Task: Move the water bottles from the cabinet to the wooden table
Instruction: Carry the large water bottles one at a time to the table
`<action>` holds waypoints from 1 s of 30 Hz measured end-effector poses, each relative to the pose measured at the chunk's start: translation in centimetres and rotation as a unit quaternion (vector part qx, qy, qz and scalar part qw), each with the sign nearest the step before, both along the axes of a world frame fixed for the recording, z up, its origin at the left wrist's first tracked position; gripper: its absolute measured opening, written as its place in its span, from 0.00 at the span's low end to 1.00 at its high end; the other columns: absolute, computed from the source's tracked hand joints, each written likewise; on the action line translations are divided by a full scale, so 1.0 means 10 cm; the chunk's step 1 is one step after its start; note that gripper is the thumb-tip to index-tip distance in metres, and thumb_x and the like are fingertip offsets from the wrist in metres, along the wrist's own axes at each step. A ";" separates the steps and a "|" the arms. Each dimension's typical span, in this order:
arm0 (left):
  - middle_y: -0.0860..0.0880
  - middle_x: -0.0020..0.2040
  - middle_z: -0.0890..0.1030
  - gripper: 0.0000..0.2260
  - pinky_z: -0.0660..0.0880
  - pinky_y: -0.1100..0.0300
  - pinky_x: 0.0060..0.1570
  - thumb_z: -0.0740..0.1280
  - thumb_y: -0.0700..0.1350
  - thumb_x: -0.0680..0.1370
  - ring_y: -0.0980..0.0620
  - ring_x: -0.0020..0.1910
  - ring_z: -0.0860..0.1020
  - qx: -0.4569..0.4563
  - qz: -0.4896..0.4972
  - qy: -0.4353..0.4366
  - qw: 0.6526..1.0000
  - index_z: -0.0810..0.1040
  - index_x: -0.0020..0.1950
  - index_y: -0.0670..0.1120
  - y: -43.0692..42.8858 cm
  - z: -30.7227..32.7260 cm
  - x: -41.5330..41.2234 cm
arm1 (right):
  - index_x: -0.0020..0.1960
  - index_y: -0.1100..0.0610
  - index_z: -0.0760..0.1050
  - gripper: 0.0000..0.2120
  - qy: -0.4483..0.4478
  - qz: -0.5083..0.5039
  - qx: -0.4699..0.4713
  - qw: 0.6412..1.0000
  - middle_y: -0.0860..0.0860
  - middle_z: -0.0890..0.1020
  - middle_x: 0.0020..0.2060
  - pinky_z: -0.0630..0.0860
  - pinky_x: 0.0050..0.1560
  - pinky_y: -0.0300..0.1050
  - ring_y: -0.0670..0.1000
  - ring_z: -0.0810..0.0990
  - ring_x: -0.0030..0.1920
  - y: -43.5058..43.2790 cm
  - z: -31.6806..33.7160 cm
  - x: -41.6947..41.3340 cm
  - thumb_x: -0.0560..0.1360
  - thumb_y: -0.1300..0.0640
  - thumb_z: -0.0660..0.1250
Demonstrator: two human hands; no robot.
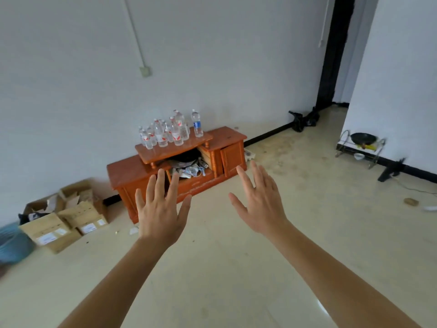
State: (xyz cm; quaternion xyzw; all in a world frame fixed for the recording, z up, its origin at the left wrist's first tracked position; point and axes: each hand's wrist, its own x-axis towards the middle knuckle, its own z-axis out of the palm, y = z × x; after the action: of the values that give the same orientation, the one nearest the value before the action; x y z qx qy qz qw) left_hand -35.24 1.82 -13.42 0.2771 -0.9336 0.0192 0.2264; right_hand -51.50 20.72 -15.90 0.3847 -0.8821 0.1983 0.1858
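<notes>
Several clear water bottles [165, 134] with red-and-white labels stand bunched on the raised top shelf of a low orange-brown wooden cabinet [230, 138] against the white wall. One taller bottle with a blue label [197, 124] stands at the right of the bunch. My left hand [160, 209] and my right hand [259, 202] are stretched out in front of me, fingers spread, palms down, holding nothing. Both hands are well short of the cabinet. No wooden table is in view.
The cabinet's open middle compartment [189, 166] is stuffed with clutter. Cardboard boxes [63, 223] sit on the floor to its left. A metal rack with a black pan [363, 144] stands by the right wall. A dark doorway [335, 50] opens at the back right. Pale floor lies between me and the cabinet.
</notes>
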 end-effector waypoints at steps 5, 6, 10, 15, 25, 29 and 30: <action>0.45 0.83 0.49 0.31 0.48 0.36 0.77 0.46 0.64 0.81 0.43 0.81 0.48 0.035 0.064 -0.007 0.997 0.51 0.82 0.53 -0.87 -0.28 -0.40 | 0.83 0.50 0.49 0.35 -0.016 0.081 0.020 0.996 0.61 0.52 0.81 0.62 0.76 0.61 0.64 0.56 0.80 -1.17 -0.19 -0.62 0.82 0.33 0.49; 0.45 0.82 0.49 0.31 0.48 0.36 0.77 0.46 0.64 0.82 0.42 0.81 0.48 0.041 0.076 -0.007 0.996 0.52 0.82 0.52 -1.08 -0.35 -0.49 | 0.83 0.49 0.47 0.35 -0.019 0.091 0.027 0.995 0.60 0.51 0.82 0.60 0.76 0.60 0.64 0.55 0.80 -1.40 -0.26 -0.73 0.82 0.33 0.48; 0.42 0.82 0.54 0.33 0.53 0.34 0.75 0.44 0.65 0.80 0.39 0.80 0.53 0.044 0.100 -0.004 0.994 0.56 0.82 0.50 -2.01 -0.56 -1.05 | 0.83 0.48 0.41 0.36 -0.009 0.131 0.053 0.990 0.60 0.48 0.82 0.59 0.78 0.62 0.64 0.53 0.81 -2.39 -0.47 -1.29 0.82 0.33 0.46; 0.42 0.82 0.54 0.34 0.55 0.32 0.74 0.41 0.66 0.80 0.39 0.80 0.54 0.062 0.103 -0.011 0.993 0.55 0.81 0.50 -3.10 -0.52 -1.87 | 0.83 0.48 0.39 0.36 -0.012 0.123 0.085 0.989 0.60 0.46 0.82 0.56 0.79 0.61 0.63 0.51 0.81 -3.40 -0.41 -2.09 0.82 0.34 0.48; 0.45 0.83 0.47 0.33 0.51 0.37 0.76 0.37 0.67 0.79 0.42 0.81 0.49 0.065 0.059 -0.067 0.994 0.46 0.82 0.54 -4.75 -0.71 -3.90 | 0.83 0.51 0.50 0.36 -0.013 0.062 0.069 0.996 0.62 0.57 0.80 0.67 0.73 0.63 0.66 0.63 0.77 -4.76 -0.63 -4.08 0.82 0.35 0.56; 0.46 0.83 0.43 0.34 0.49 0.37 0.77 0.34 0.68 0.78 0.43 0.81 0.46 0.068 0.064 -0.101 0.990 0.42 0.81 0.55 -5.39 -0.97 -4.91 | 0.83 0.52 0.49 0.37 -0.032 0.060 0.075 0.995 0.63 0.55 0.80 0.64 0.74 0.63 0.67 0.61 0.78 -5.43 -0.92 -5.13 0.81 0.36 0.57; 0.46 0.83 0.43 0.35 0.50 0.37 0.77 0.33 0.69 0.77 0.43 0.81 0.46 0.073 0.073 -0.105 0.989 0.41 0.81 0.55 -5.55 -1.02 -5.18 | 0.83 0.52 0.50 0.38 -0.041 0.065 0.075 0.994 0.63 0.55 0.80 0.64 0.74 0.63 0.67 0.61 0.78 -5.61 -1.00 -5.41 0.81 0.37 0.59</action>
State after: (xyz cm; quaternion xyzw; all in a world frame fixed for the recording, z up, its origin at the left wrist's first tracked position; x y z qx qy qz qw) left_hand -87.02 -53.70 -23.67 0.3570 -0.9283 -0.0036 0.1038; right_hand -105.61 -35.34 -25.85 0.4460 -0.8743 0.1589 0.1071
